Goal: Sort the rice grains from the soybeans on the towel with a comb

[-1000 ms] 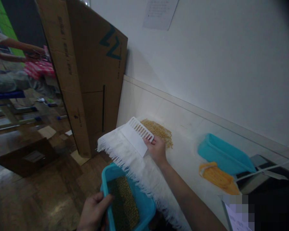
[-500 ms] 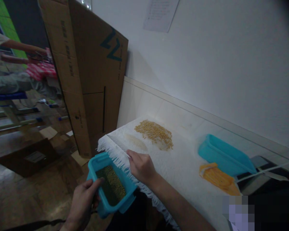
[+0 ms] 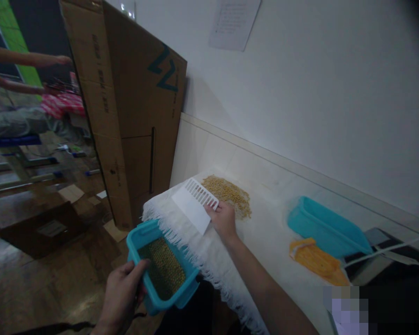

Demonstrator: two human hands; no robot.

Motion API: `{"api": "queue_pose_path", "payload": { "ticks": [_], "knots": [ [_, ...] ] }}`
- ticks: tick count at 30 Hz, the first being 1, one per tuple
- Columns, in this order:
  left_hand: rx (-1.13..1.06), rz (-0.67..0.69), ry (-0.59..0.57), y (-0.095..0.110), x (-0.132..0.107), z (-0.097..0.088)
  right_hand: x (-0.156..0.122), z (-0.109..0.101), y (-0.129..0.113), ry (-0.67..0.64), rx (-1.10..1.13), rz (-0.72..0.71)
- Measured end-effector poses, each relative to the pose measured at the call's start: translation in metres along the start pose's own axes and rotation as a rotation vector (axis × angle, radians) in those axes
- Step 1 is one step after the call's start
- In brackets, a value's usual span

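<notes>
Left grip (image 3: pixel 125 286) clasps left rim of blue bin (image 3: pixel 160 304); right grip (image 3: pixel 225 221) holds white slotted scraper (image 3: pixel 188 209), loose beans (image 3: pixel 228 190) just beyond.

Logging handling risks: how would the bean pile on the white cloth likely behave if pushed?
The bean pile would probably spread rather than move as one, since it looks loose and shallow. Its pieces may roll, as they look small and rounded.
</notes>
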State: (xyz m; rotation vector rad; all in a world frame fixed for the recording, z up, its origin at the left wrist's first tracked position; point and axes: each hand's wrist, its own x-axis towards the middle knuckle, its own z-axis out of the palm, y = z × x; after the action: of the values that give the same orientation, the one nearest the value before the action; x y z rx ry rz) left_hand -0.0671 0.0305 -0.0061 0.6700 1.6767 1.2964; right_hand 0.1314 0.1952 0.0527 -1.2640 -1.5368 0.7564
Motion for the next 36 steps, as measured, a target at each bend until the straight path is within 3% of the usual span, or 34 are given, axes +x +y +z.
{"api": "queue_pose_path", "payload": {
  "ticks": [4,11,19,23,27,28,30,33,36],
  "knots": [
    [0.013,-0.008,0.013,0.001,-0.001,0.001,0.004,-0.005,0.005,0.037,0.075,0.046],
    [-0.054,-0.033,0.006,0.007,-0.005,0.001,-0.003,0.015,0.010,-0.003,0.150,0.070],
    [-0.067,-0.051,0.008,0.012,-0.009,0.001,0.012,-0.032,0.001,0.069,0.092,0.014],
    [-0.082,-0.063,0.019,0.014,-0.008,0.001,0.002,-0.037,-0.014,0.096,-0.021,-0.140],
    [-0.090,-0.052,0.004,0.013,-0.006,-0.001,-0.027,-0.016,-0.022,0.032,-0.185,-0.311],
    [-0.089,-0.048,0.003,0.012,-0.005,-0.002,-0.035,-0.009,-0.022,-0.004,-0.252,-0.389],
    [-0.089,-0.050,0.005,0.013,-0.005,-0.002,-0.050,0.003,-0.020,-0.096,-0.553,-0.738],
    [-0.078,-0.054,0.019,0.015,-0.004,-0.002,-0.067,0.017,-0.016,-0.152,-0.670,-0.962],
    [-0.072,-0.045,0.015,0.016,-0.004,-0.002,-0.074,0.020,-0.018,-0.137,-0.680,-1.070]
  ]
}}
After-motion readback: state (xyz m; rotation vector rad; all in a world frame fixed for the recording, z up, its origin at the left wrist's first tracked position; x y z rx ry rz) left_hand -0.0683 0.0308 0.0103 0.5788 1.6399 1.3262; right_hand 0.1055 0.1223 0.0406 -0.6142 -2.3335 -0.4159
